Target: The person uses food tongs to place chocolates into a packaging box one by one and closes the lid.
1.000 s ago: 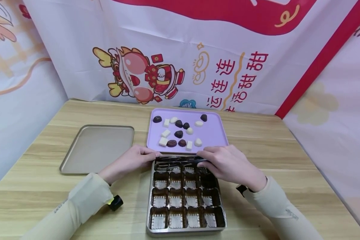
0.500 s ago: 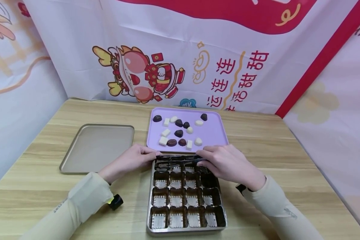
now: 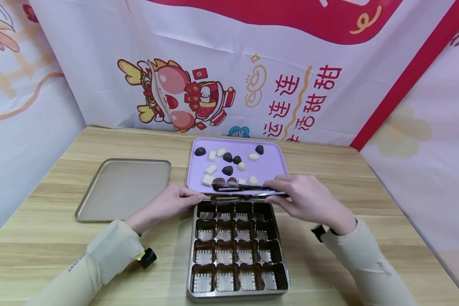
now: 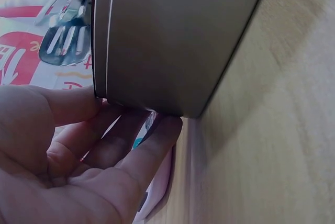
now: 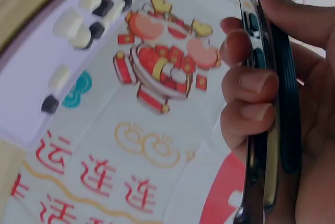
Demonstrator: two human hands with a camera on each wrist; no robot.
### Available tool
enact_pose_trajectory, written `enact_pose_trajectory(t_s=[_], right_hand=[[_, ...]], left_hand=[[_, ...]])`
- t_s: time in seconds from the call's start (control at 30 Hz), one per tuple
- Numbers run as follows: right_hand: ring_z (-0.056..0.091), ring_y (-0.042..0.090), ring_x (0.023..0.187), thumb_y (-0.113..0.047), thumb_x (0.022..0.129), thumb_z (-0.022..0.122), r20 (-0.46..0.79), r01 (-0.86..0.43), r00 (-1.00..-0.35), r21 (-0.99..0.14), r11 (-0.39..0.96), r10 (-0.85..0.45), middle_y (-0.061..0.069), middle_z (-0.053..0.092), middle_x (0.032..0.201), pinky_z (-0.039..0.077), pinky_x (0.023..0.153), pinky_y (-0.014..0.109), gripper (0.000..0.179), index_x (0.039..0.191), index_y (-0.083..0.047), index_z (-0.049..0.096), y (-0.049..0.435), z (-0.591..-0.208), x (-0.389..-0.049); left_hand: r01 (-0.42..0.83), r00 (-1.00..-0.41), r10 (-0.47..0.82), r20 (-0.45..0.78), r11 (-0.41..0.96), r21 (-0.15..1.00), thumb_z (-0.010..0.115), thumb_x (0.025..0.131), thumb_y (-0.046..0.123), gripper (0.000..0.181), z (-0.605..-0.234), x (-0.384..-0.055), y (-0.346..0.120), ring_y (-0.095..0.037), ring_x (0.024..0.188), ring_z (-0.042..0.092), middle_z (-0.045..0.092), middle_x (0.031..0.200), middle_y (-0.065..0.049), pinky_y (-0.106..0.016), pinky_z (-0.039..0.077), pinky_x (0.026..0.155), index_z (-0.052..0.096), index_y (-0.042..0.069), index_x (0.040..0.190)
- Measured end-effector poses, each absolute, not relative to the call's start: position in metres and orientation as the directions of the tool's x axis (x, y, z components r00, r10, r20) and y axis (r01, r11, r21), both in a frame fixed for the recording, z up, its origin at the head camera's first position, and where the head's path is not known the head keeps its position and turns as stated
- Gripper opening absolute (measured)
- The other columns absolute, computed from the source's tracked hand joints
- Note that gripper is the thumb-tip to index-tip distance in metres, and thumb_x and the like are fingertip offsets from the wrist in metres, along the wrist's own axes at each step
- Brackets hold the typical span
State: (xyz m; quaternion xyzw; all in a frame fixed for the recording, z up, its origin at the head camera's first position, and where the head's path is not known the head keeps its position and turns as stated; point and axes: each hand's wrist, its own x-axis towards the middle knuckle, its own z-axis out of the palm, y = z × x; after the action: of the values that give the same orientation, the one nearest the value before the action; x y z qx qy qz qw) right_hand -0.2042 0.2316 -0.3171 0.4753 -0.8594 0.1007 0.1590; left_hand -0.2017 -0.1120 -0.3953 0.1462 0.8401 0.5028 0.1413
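Observation:
My right hand (image 3: 304, 197) grips black-and-metal tongs (image 5: 285, 103), fingers wrapped round the handle. The slotted tong heads (image 4: 65, 46) are parted, bare between them, and hang over the far edge of a metal box (image 3: 238, 294). This box has a dark plastic insert (image 3: 227, 240) with rows of square compartments. A brown chocolate (image 3: 206, 215) lies in its far left compartment. My left hand (image 3: 172, 203) holds the box's far left corner, thumb at the rim and fingers against the wall.
Beyond the box is a lilac tray (image 3: 275, 163) bearing several dark chocolates (image 3: 227, 170) and white chocolates (image 3: 211, 169). A shallow bronze-coloured lid or tray (image 3: 124, 191) lies to the left on the wooden table (image 3: 340, 187). A printed cloth (image 3: 229, 51) hangs behind.
My right hand has lifted and shifted right and away with the tongs, off the far row. The chocolate in the far left compartment now shows. My left hand stays at the corner.

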Motion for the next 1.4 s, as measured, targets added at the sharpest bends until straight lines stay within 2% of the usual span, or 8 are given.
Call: enact_pose_trajectory(t_s=[0.13, 0.33, 0.53, 0.73, 0.87, 1.0, 1.23, 1.4], right_hand=[[0.049, 0.006, 0.055, -0.027, 0.089, 0.074, 0.416, -0.787, -0.569, -0.023, 0.617, -0.71, -0.004, 0.065, 0.081, 0.043, 0.046, 0.032, 0.023, 0.105, -0.011, 0.071, 0.241, -0.319, -0.216], [0.046, 0.012, 0.053, -0.027, 0.088, 0.075, 0.409, -0.705, -0.636, 0.037, 0.708, -0.654, -0.006, 0.054, 0.069, 0.039, 0.042, 0.035, 0.018, 0.087, -0.014, 0.063, 0.243, -0.342, -0.232], [0.051, 0.016, 0.054, -0.028, 0.085, 0.078, 0.386, -0.68, -0.644, 0.109, 0.725, -0.661, -0.001, 0.06, 0.073, 0.042, 0.042, 0.036, 0.022, 0.092, -0.01, 0.067, 0.237, -0.357, -0.235], [0.047, 0.017, 0.048, -0.026, 0.086, 0.077, 0.367, -0.63, -0.666, 0.19, 0.753, -0.649, 0.0, 0.053, 0.067, 0.038, 0.037, 0.036, 0.024, 0.082, -0.01, 0.061, 0.232, -0.36, -0.233], [0.047, 0.017, 0.048, -0.026, 0.084, 0.079, 0.355, -0.621, -0.683, 0.177, 0.763, -0.639, -0.001, 0.054, 0.067, 0.038, 0.037, 0.036, 0.024, 0.081, -0.01, 0.061, 0.231, -0.361, -0.234], [0.049, 0.017, 0.049, -0.028, 0.084, 0.079, 0.342, -0.628, -0.688, 0.164, 0.761, -0.641, -0.001, 0.056, 0.069, 0.04, 0.039, 0.036, 0.025, 0.083, -0.01, 0.063, 0.229, -0.363, -0.235], [0.048, 0.018, 0.048, -0.027, 0.085, 0.079, 0.334, -0.6, -0.721, 0.138, 0.788, -0.607, -0.002, 0.051, 0.065, 0.038, 0.038, 0.036, 0.026, 0.078, -0.012, 0.058, 0.227, -0.365, -0.236], [0.047, 0.016, 0.046, -0.026, 0.086, 0.078, 0.347, -0.62, -0.698, 0.143, 0.771, -0.626, -0.004, 0.053, 0.067, 0.036, 0.037, 0.034, 0.023, 0.08, -0.013, 0.06, 0.229, -0.366, -0.237]], left_hand=[[0.116, -0.919, 0.384, -0.084, 0.47, 0.875, 0.064, 0.097, 0.027, 0.025, -0.396, -0.201, -0.113, -0.03, 0.118, 0.056, 0.068, 0.118, -0.008, -0.052, 0.035, 0.104, 0.075, 0.009, 0.111], [0.131, -0.914, 0.397, -0.085, 0.486, 0.864, 0.063, 0.097, 0.026, 0.024, -0.396, -0.2, -0.113, -0.031, 0.119, 0.055, 0.068, 0.118, -0.008, -0.055, 0.035, 0.104, 0.075, 0.01, 0.111], [0.134, -0.916, 0.393, -0.081, 0.49, 0.861, 0.063, 0.097, 0.027, 0.025, -0.395, -0.199, -0.111, -0.027, 0.115, 0.057, 0.069, 0.117, -0.007, -0.051, 0.039, 0.101, 0.075, 0.01, 0.111], [0.148, -0.914, 0.399, -0.072, 0.493, 0.857, 0.063, 0.097, 0.026, 0.024, -0.394, -0.2, -0.111, -0.021, 0.105, 0.058, 0.069, 0.116, -0.006, -0.043, 0.044, 0.09, 0.075, 0.011, 0.111], [0.16, -0.913, 0.404, -0.062, 0.491, 0.856, 0.063, 0.097, 0.026, 0.024, -0.395, -0.201, -0.112, -0.019, 0.103, 0.058, 0.07, 0.114, -0.005, -0.04, 0.044, 0.09, 0.076, 0.01, 0.11], [0.159, -0.915, 0.398, -0.06, 0.494, 0.855, 0.064, 0.097, 0.027, 0.025, -0.394, -0.201, -0.112, -0.019, 0.091, 0.056, 0.07, 0.112, -0.005, -0.037, 0.044, 0.08, 0.076, 0.009, 0.109], [0.152, -0.919, 0.389, -0.069, 0.509, 0.847, 0.064, 0.097, 0.029, 0.026, -0.392, -0.202, -0.111, -0.018, 0.097, 0.057, 0.069, 0.116, -0.006, -0.037, 0.043, 0.085, 0.075, 0.01, 0.111], [0.151, -0.915, 0.397, -0.07, 0.497, 0.855, 0.064, 0.097, 0.028, 0.027, -0.394, -0.201, -0.111, -0.018, 0.081, 0.052, 0.07, 0.111, -0.005, -0.035, 0.043, 0.072, 0.075, 0.007, 0.111]])
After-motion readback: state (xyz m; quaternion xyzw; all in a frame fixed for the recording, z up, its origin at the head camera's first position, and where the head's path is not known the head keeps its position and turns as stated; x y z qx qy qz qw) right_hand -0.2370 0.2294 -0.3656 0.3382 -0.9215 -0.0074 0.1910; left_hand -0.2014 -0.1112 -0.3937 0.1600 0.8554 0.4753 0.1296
